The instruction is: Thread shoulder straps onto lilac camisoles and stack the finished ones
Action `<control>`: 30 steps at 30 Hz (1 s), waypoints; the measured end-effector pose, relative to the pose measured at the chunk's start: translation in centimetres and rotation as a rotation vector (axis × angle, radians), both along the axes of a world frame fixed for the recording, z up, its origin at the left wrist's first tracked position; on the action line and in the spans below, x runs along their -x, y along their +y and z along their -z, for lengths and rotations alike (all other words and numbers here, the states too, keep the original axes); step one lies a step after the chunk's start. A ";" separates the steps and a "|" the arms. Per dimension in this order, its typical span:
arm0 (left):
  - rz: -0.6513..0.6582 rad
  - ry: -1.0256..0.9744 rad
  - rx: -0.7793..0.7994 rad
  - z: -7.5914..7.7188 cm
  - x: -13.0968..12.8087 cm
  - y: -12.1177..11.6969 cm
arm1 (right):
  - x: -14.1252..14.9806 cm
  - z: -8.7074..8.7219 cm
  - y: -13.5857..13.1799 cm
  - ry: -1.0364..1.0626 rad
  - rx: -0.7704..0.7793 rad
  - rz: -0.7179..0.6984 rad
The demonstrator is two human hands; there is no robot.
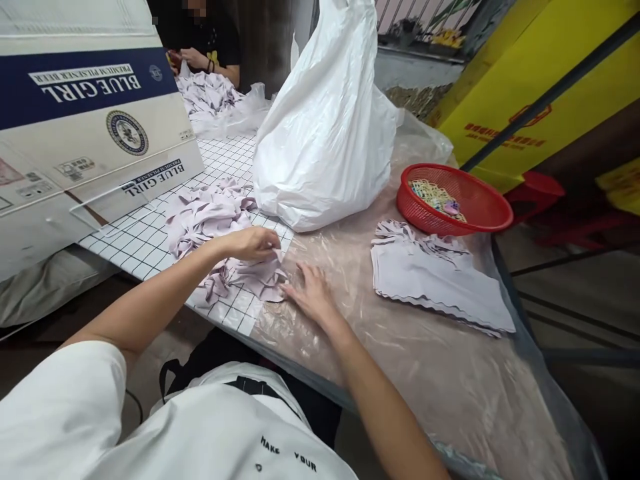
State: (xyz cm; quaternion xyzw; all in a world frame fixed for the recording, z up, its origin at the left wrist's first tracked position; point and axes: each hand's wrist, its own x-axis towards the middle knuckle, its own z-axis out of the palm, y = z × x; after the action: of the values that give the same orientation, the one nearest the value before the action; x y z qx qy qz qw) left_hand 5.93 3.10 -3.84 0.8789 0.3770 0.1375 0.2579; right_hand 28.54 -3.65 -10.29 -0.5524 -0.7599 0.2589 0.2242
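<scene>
My left hand (254,244) is closed, its fingers pinched at the top edge of a pale lilac fabric piece (263,277) that lies partly over the grid-patterned sheet. My right hand (314,293) rests on the plastic-covered table with its fingers spread, the thumb touching or very near the fabric's right edge. Left of and behind my left hand spreads a loose heap of lilac fabric pieces (207,213). A neat stack of lilac fabric (435,277), its far end cut into strips, lies to the right of my right hand.
A full white plastic bag (327,133) stands behind my hands. At the right back is a red basket (483,200) with small beige items inside. An upside-down Blue Girl carton (95,127) stands at the left. Across the table, a person (220,50) handles more fabric (210,93).
</scene>
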 end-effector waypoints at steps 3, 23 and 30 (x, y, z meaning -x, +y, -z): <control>0.028 -0.237 0.102 -2.4 -1.5 0.0 | 2.6 -1.5 1.6 0.179 0.083 -0.064; -0.099 0.135 0.000 4.5 -1.3 -4.6 | -13.3 -3.0 -7.1 -0.089 -0.013 0.105; -0.070 0.046 -0.109 7.3 -3.9 -4.4 | -6.1 -2.0 -1.0 -0.377 0.005 0.106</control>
State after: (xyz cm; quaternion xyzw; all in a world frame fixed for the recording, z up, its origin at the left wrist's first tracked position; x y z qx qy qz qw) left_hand 9.84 -1.34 -11.12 0.8808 0.4054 0.1466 0.1961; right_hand 34.61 -4.64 -8.30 -0.6308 -0.7578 0.1408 0.0899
